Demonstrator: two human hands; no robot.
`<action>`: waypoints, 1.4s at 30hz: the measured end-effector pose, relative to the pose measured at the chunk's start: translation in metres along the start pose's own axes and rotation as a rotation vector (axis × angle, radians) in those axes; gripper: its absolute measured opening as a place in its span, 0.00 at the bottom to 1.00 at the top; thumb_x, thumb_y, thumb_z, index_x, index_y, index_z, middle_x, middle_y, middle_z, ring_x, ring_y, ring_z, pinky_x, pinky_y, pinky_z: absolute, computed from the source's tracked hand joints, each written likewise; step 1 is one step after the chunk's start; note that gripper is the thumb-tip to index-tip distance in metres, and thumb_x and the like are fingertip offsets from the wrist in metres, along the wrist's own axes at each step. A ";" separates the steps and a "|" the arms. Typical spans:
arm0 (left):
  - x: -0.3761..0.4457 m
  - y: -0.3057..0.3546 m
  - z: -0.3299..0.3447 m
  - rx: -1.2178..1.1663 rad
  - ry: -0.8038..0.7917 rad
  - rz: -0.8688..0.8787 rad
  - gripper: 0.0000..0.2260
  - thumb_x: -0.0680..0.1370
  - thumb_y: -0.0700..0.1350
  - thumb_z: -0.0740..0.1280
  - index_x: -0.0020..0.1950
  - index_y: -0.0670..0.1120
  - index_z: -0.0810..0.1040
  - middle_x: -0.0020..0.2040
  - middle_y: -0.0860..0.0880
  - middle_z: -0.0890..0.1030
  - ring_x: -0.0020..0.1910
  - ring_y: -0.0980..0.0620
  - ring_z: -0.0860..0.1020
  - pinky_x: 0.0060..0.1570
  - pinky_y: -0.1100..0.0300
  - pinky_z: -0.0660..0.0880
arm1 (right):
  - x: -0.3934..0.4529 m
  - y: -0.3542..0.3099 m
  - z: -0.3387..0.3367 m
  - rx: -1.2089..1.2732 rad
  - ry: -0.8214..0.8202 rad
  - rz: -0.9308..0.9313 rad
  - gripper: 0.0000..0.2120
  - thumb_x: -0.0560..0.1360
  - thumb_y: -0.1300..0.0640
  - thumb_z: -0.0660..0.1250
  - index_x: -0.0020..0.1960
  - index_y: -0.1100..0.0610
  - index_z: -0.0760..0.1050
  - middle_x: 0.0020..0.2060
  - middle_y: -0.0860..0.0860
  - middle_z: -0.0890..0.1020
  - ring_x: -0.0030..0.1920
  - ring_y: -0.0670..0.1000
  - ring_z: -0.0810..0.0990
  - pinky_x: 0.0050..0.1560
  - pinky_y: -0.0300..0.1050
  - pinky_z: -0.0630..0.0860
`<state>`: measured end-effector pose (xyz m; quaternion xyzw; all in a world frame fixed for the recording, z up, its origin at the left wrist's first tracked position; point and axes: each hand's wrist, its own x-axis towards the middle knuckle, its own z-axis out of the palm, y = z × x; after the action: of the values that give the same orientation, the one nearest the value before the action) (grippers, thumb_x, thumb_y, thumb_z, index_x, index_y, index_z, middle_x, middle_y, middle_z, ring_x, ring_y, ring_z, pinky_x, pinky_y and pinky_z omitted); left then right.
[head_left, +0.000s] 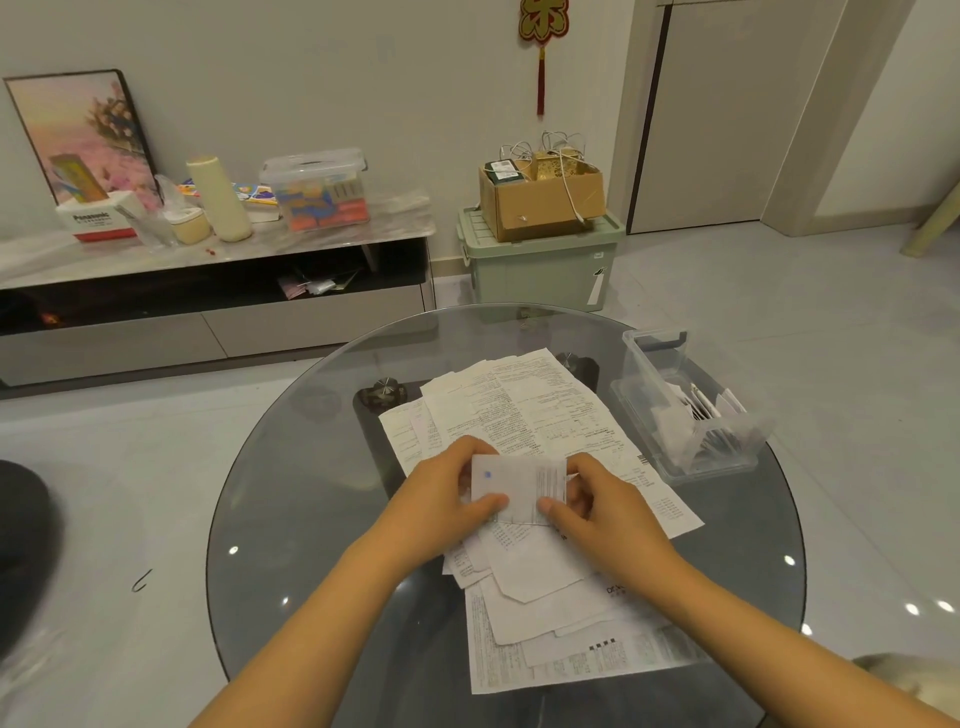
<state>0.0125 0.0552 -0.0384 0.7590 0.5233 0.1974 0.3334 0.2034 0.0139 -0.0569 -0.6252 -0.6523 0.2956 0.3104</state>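
A small folded white receipt (519, 486) with a blue dot is held just above a spread of papers. My left hand (447, 499) pinches its left edge, thumb on top. My right hand (597, 504) pinches its right edge the same way. Under the hands lie several printed receipts and sheets (540, 410) scattered across the round smoked-glass table (291, 519). More sheets (545, 644) lie near the table's front edge between my forearms.
A clear plastic box (680, 410) with several folded papers stands at the table's right. Beyond the table are a low TV cabinet (208, 291) with clutter, a green storage bin (540, 265) topped by a cardboard box (540, 202), and grey tiled floor.
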 end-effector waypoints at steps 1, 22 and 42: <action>0.001 0.001 0.002 0.013 0.007 -0.009 0.18 0.73 0.49 0.71 0.59 0.58 0.68 0.50 0.62 0.74 0.47 0.63 0.74 0.44 0.69 0.74 | 0.001 0.001 0.001 -0.005 0.005 0.018 0.13 0.74 0.52 0.69 0.56 0.51 0.70 0.36 0.46 0.75 0.36 0.45 0.75 0.40 0.42 0.72; 0.000 0.002 0.004 0.293 -0.072 0.132 0.09 0.78 0.45 0.65 0.57 0.53 0.77 0.51 0.56 0.73 0.48 0.58 0.72 0.51 0.64 0.71 | 0.007 0.004 -0.023 -0.181 -0.142 -0.048 0.16 0.72 0.56 0.70 0.58 0.44 0.76 0.52 0.44 0.75 0.49 0.40 0.71 0.45 0.26 0.65; -0.008 0.011 0.005 0.189 -0.335 0.144 0.19 0.68 0.64 0.70 0.54 0.59 0.75 0.54 0.62 0.71 0.54 0.62 0.70 0.56 0.63 0.70 | 0.006 -0.005 -0.032 -0.057 -0.146 -0.135 0.05 0.73 0.57 0.69 0.40 0.48 0.78 0.41 0.43 0.78 0.42 0.40 0.75 0.43 0.31 0.68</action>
<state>0.0202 0.0441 -0.0335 0.8446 0.4211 0.0418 0.3279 0.2250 0.0198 -0.0329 -0.5651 -0.7220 0.3000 0.2634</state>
